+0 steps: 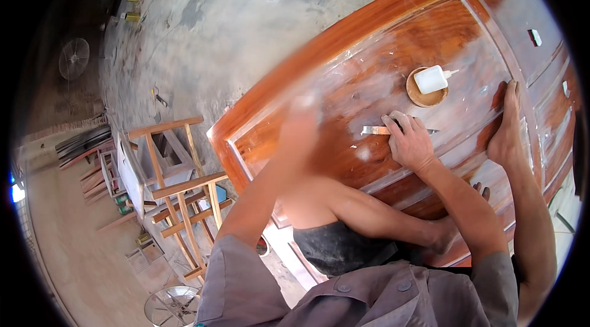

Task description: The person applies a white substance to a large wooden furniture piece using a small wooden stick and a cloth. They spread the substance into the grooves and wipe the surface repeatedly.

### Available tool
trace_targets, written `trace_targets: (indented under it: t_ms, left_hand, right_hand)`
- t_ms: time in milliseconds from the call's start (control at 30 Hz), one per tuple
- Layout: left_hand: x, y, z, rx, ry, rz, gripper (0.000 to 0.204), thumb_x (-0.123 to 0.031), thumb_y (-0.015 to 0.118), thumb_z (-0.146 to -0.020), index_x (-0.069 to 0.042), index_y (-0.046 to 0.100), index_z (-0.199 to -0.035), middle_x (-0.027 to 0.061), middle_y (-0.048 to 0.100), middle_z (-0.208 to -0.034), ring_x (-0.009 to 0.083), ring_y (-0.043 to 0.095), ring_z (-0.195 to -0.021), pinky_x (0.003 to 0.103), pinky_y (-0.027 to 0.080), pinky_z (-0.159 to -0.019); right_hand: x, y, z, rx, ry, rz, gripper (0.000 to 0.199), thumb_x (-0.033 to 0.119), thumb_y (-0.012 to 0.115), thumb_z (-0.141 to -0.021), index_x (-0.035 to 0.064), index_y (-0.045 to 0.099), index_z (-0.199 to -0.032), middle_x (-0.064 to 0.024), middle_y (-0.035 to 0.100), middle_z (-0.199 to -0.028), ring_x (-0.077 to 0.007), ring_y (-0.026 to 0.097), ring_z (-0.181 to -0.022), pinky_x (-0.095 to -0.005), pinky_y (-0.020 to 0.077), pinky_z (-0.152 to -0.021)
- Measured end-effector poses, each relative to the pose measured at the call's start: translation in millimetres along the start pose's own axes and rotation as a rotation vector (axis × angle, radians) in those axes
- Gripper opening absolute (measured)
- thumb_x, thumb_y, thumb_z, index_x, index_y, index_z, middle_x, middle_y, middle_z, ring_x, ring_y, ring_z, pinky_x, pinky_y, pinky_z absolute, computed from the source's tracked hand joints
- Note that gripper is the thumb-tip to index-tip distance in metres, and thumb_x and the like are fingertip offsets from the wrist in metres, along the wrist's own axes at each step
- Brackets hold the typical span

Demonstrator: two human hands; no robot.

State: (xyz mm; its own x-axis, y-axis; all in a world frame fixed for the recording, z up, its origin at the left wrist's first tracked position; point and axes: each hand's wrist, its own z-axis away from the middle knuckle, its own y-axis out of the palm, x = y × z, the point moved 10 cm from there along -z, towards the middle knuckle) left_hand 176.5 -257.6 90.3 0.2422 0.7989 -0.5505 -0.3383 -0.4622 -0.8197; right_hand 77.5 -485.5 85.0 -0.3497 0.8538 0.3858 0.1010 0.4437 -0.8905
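Note:
I sit on a large reddish-brown wooden panel (424,35) with raised frame strips and whitish dust or filler smears. My right hand (410,142) is closed around a putty knife (375,130), its flat metal blade pointing left just above the wood. My left hand (302,121) is over the panel's left part, badly smeared by motion. Something pale shows at its fingertips, but I cannot make it out. Beyond the right hand stands a round shallow wooden bowl (424,101), with a white plastic bottle (431,80) with a thin nozzle lying in it.
My bare foot (507,124) rests on the panel at right. A small white and dark piece (534,37) lies on the far right part. Wooden frames (178,204) stand left of the panel on the concrete floor (203,50). A fan (172,307) is at lower left.

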Motion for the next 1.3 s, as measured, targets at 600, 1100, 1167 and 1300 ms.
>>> trace_targets:
  t_ms: [600,1100,1167,1300]
  left_hand:
    - [-4.8,11.4,-34.6,-0.088,0.076,-0.003,0.049,-0.002,0.059,-0.096,0.000,0.055,-0.145,0.0316,0.059,-0.139,0.0495,0.049,-0.137,0.055,0.040,-0.118]
    - [-15.4,21.5,-43.6,-0.044,0.064,-0.131,0.047,-0.007,0.060,-0.098,-0.002,0.057,-0.144,0.0308,0.063,-0.131,0.0479,0.053,-0.133,0.052,0.043,-0.115]
    - [-9.5,21.1,-48.5,0.101,-0.110,-0.075,0.046,-0.010,0.061,-0.100,-0.002,0.057,-0.144,0.0318,0.061,-0.135,0.0479,0.053,-0.134,0.050,0.044,-0.114]
    - [-7.0,3.3,-20.3,-0.200,0.276,-0.180,0.049,-0.008,0.062,-0.098,-0.004,0.056,-0.146,0.0332,0.060,-0.136,0.0493,0.050,-0.136,0.052,0.043,-0.114]
  right_hand:
    - [3.9,0.1,-5.8,0.027,-0.001,-0.013,0.052,0.009,0.066,-0.081,0.0064,0.061,-0.133,-0.0117,0.059,-0.124,-0.0303,0.061,-0.106,-0.0431,0.0493,-0.089]
    - [8.2,3.4,-6.6,0.018,-0.018,0.013,0.050,0.011,0.066,-0.082,0.0065,0.061,-0.132,-0.0101,0.059,-0.125,-0.0287,0.061,-0.104,-0.0427,0.0492,-0.090]
    - [6.3,1.3,-3.2,0.030,-0.011,0.032,0.049,0.013,0.065,-0.084,0.0064,0.061,-0.132,-0.0099,0.058,-0.125,-0.0287,0.061,-0.104,-0.0424,0.0491,-0.090]
    - [5.4,3.6,-5.0,0.029,-0.018,0.036,0.046,0.015,0.061,-0.088,0.0062,0.061,-0.133,-0.0098,0.059,-0.127,-0.0277,0.061,-0.106,-0.0422,0.0486,-0.091]
